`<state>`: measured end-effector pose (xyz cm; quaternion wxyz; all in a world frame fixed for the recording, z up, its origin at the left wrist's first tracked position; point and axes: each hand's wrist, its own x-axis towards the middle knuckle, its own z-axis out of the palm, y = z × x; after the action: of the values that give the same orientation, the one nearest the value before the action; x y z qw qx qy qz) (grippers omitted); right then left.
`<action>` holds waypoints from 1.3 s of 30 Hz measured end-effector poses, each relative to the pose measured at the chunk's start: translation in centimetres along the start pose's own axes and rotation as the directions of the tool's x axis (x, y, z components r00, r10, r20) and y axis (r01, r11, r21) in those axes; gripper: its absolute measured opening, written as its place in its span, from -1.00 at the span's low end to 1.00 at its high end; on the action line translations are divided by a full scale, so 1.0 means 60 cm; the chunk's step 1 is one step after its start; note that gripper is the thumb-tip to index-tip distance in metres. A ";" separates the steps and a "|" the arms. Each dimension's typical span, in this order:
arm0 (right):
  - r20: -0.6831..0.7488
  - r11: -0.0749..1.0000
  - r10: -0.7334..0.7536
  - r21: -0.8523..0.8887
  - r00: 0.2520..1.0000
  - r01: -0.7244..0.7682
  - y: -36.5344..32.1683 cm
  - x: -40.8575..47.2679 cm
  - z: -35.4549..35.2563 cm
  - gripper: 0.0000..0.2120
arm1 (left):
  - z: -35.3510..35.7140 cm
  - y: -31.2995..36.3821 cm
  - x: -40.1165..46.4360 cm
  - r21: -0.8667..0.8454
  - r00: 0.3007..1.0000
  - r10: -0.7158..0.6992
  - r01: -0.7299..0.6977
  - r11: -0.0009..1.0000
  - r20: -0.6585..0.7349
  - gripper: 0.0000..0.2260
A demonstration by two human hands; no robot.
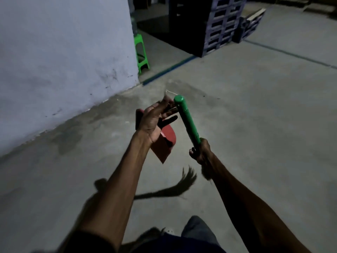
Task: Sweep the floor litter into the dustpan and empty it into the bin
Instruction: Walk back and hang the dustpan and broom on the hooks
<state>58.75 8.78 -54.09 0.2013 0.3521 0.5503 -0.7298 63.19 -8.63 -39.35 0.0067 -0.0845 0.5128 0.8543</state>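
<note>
Your left hand (155, 123), frame center, is wrapped round the red dustpan (164, 143), held up off the floor (255, 125). Your right hand (202, 152), center-right, is closed tight on the green broom handle (186, 119); bristles (187, 178) hang below. Green stool (141, 52) sits upper left by the wall (63, 52).

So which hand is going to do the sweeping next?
Probably the right hand: it grips the broom's green handle, bristles hanging below. The left hand is busy holding the red dustpan off the floor.
</note>
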 end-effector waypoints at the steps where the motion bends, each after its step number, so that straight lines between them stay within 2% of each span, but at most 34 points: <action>1: 0.003 1.000 0.016 -0.006 1.000 -0.016 -0.025 0.027 0.016 -0.83 | 0.008 0.014 0.042 0.005 0.998 0.026 -0.026 1.000 -0.052 -0.88; 4: 0.027 0.999 0.013 -0.045 1.000 -0.012 -0.091 0.111 0.059 -0.79 | 0.016 0.048 0.170 -0.001 0.985 0.100 -0.102 0.995 -0.137 -0.87; 8: 0.065 0.998 -0.007 -0.056 0.998 0.010 -0.199 0.241 0.111 -0.85 | 0.030 0.089 0.347 0.035 0.971 0.193 -0.190 0.981 -0.141 -0.85; 10: 0.184 0.996 -0.035 -0.075 0.982 0.049 -0.249 0.312 0.125 -0.80 | 0.049 0.111 0.438 0.093 0.964 0.228 -0.216 0.972 -0.136 -0.85; 12: 0.349 0.982 -0.085 -0.132 0.933 0.138 -0.313 0.389 0.145 -0.65 | 0.075 0.138 0.529 0.116 0.958 0.254 -0.240 0.964 -0.135 -0.84; 13: 0.362 0.983 -0.069 -0.132 0.930 0.125 -0.349 0.400 0.163 -0.61 | 0.087 0.149 0.566 0.134 0.955 0.269 -0.253 0.958 -0.121 -0.84; 16: 0.343 0.989 -0.031 -0.126 0.939 0.079 -0.493 0.446 0.267 -0.78 | 0.121 0.183 0.691 0.252 0.941 0.324 -0.292 0.923 -0.096 -0.85; 18: 0.366 0.975 -0.034 -0.194 0.930 0.112 -0.571 0.461 0.335 -0.73 | 0.126 0.202 0.762 0.304 0.937 0.337 -0.297 0.905 -0.089 -0.85; 20: 0.406 0.947 -0.108 -0.236 0.907 0.219 -0.650 0.469 0.397 -0.69 | 0.124 0.227 0.837 0.327 0.935 0.344 -0.301 0.896 -0.082 -0.85; 23: 0.498 0.838 -0.348 -0.215 0.794 0.502 -0.751 0.477 0.488 -0.80 | 0.109 0.264 0.943 0.392 0.927 0.366 -0.308 0.867 -0.082 -0.83; 26: 0.616 0.684 -0.551 -0.054 0.563 0.728 -0.850 0.494 0.598 -0.81 | 0.074 0.316 1.050 0.428 0.913 0.399 -0.328 0.842 -0.086 -0.82; 28: 0.691 0.592 -0.588 0.013 0.420 0.806 -0.902 0.508 0.668 -0.84 | 0.039 0.351 1.118 0.441 0.898 0.429 -0.347 0.828 -0.100 -0.82; 30: 0.730 0.534 -0.602 0.066 0.324 0.843 -0.950 0.535 0.749 -0.83 | -0.002 0.393 1.195 0.466 0.877 0.468 -0.370 0.804 -0.112 -0.80; 33: 0.737 0.510 -0.613 0.097 0.283 0.855 -1.016 0.584 0.871 -0.77 | -0.060 0.465 1.297 0.507 0.852 0.508 -0.386 0.770 -0.123 -0.79; 39: 0.752 0.522 -0.623 0.193 0.217 0.831 -1.148 0.629 1.094 -0.83 | -0.142 0.629 1.455 0.542 0.799 0.588 -0.441 0.715 -0.125 -0.84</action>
<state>-32.72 -28.12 -26.67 0.0811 -0.3143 0.5994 -0.7317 -25.37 -40.55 -23.46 -0.2880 -0.0558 0.7087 0.6417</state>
